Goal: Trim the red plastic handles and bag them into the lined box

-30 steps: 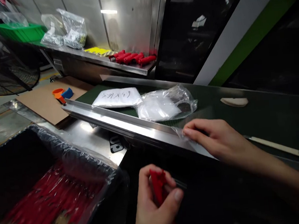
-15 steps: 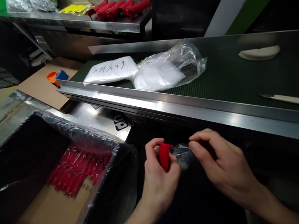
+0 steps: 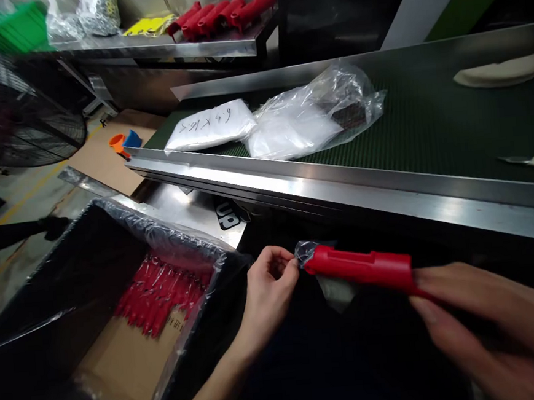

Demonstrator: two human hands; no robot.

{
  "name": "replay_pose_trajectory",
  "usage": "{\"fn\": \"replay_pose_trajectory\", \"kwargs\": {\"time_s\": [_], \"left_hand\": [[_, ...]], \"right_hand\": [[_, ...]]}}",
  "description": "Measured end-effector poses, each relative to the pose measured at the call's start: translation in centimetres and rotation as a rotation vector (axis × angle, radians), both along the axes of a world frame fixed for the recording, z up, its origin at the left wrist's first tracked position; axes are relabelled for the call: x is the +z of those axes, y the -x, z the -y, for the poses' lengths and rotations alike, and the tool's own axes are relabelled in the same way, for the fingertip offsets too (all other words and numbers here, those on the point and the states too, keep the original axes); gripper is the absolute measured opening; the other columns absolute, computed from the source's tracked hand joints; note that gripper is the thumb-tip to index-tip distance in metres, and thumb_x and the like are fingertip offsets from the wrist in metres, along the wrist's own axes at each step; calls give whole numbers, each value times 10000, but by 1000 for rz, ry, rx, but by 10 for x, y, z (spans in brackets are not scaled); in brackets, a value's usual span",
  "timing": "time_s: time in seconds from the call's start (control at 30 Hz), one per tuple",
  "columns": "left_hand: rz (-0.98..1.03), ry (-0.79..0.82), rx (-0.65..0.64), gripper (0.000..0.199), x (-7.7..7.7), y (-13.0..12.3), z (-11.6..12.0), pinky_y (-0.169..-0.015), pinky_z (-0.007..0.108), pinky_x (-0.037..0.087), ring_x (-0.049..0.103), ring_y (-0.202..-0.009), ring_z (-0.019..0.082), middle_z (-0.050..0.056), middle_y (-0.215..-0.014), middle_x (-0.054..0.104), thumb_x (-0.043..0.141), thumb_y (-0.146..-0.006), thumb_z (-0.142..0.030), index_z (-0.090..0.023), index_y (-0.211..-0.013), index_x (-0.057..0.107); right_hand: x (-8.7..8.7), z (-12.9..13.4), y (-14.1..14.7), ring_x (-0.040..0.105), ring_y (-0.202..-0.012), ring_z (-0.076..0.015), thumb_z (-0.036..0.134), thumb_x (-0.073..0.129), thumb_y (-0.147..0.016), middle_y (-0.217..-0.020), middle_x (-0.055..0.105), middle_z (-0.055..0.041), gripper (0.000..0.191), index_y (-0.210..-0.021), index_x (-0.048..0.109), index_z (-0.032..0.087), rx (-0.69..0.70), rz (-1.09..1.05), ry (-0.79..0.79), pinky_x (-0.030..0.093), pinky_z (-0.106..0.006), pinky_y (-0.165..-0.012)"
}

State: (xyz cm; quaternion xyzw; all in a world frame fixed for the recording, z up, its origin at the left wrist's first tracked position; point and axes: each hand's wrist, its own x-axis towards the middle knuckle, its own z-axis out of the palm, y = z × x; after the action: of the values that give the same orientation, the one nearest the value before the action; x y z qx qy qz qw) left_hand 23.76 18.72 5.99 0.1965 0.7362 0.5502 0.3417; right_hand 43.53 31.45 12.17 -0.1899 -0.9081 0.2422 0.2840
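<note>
My right hand (image 3: 484, 324) grips the near end of a long red plastic handle (image 3: 362, 267), held level below the steel rail of the conveyor. My left hand (image 3: 269, 286) pinches the mouth of a thin clear plastic sleeve (image 3: 336, 288) at the handle's far tip, and the film hangs loose under it. To my left stands a cardboard box (image 3: 117, 359) lined with clear film, holding several bagged red handles (image 3: 161, 291).
A green conveyor belt (image 3: 428, 132) carries two packs of clear bags (image 3: 210, 125), a white pad (image 3: 501, 72) and a knife (image 3: 529, 161). Several red handles (image 3: 219, 12) lie on the steel shelf behind. A floor fan (image 3: 14, 103) stands at the left.
My right hand left the belt edge with a clear sleeve and came down to the left hand. The red handle passed to my right hand and now lies level; my left holds the sleeve.
</note>
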Motion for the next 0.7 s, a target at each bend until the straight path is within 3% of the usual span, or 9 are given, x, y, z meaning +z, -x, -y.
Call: {"fn": "replay_pose_trajectory", "kwargs": {"time_s": [0.13, 0.27, 0.37, 0.47, 0.57, 0.7], "left_hand": [[75, -4, 5, 193, 9, -1, -2, -555, 215, 348, 467, -607, 104, -14, -670, 543, 620, -849, -341, -149, -826, 621], [109, -55, -29, 227, 14, -5, -3, -618, 221, 391, 500, -646, 117, -6, -675, 555, 586, -885, -369, -145, -863, 619], [85, -92, -55, 212, 14, -2, -1, -670, 231, 413, 510, -678, 123, -5, -707, 553, 547, -914, -357, -152, -883, 595], [17, -105, -117, 179, 11, 1, 3, -667, 234, 388, 482, -706, 127, -3, -751, 530, 550, -924, -327, -164, -860, 588], [-62, -114, -174, 162, 6, -1, 7, -702, 246, 382, 490, -762, 141, 14, -821, 541, 559, -927, -291, -171, -828, 600], [-119, -139, -100, 144, -5, -15, 7, -739, 266, 405, 520, -791, 157, 26, -861, 558, 519, -953, -284, -185, -882, 595]], "right_hand": [[-11, 1, 2, 646, -906, -164, 132, 602, -878, -1013, 693, -20, 253, -1110, 630, 229, 167, 18, -133, 514, -316, -786], [-21, -3, 5, 598, -984, -207, 89, 558, -887, -1123, 648, -77, 331, -1207, 595, 163, 299, 82, -280, 479, -356, -807], [-24, -8, 3, 545, -1078, -241, 46, 454, -917, -1225, 605, -108, 391, -1292, 544, 110, 433, 171, -296, 454, -399, -864], [-24, -10, 4, 525, -1111, -286, 56, 355, -955, -1215, 609, -151, 360, -1259, 547, 52, 512, 185, -298, 454, -455, -873], [-29, -8, 9, 584, -1028, -282, 70, 368, -959, -1133, 661, -125, 327, -1187, 601, 87, 456, 158, -302, 479, -455, -813], [-42, 11, 20, 657, -884, -187, 47, 589, -867, -999, 701, -45, 280, -1121, 620, 162, 157, -36, -105, 537, -341, -775]]}}
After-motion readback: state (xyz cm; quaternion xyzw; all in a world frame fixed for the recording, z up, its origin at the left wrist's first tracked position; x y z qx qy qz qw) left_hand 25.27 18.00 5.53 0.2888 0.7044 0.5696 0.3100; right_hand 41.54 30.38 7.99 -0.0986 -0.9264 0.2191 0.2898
